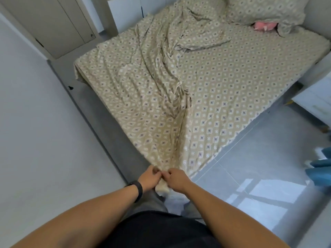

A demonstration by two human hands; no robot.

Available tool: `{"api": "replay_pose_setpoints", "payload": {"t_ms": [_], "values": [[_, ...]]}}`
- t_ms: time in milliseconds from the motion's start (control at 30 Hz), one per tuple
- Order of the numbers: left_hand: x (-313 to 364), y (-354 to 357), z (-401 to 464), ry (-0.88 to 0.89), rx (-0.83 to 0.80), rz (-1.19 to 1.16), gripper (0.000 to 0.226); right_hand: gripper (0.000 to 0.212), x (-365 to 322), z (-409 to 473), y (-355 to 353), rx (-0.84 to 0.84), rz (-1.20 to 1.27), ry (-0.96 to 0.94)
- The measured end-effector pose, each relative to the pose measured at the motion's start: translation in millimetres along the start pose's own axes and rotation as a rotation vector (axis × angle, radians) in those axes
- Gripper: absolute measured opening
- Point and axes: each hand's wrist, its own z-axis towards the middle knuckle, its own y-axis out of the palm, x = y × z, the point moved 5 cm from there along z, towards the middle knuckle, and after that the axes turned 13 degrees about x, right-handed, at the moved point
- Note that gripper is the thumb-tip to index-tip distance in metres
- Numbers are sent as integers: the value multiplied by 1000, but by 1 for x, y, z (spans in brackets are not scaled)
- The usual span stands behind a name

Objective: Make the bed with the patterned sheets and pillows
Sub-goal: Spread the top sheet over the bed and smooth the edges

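Observation:
A beige top sheet with a diamond pattern [143,90] lies rumpled along the left half of the bed. Under it a fitted sheet of the same pattern [232,83] covers the mattress flat. My left hand [149,178] and my right hand [176,179] meet at the bed's near corner and both pinch the bunched corner of the top sheet. A black band is on my left wrist. A patterned pillow [265,9] sits at the far right head of the bed, with something pink [263,25] showing under its edge.
A grey bed base [100,111] runs along the white wall [35,122] on the left. A cupboard door [59,24] stands beyond it. Glossy grey floor tiles [259,167] lie to the right, with blue objects [320,169] and white furniture [315,97] at the right edge.

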Motion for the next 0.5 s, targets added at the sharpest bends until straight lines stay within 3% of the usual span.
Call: {"api": "replay_pose_setpoints", "payload": {"t_ms": [67,133,233,400,500], "values": [[-14,37,-14,-365,-171,-553,57,46,0,-8,-6,-3,95,-37],[-4,57,-35,-454,-180,-904,60,40,4,-15,-17,-26,130,-86],[15,71,-66,-339,-83,-1094,42,30,18,-19,-39,-45,225,-98],[35,100,-119,-192,58,-1219,37,14,63,-37,-56,-118,372,17],[31,96,-146,-167,208,-1375,36,40,102,-55,-56,52,305,183]]}}
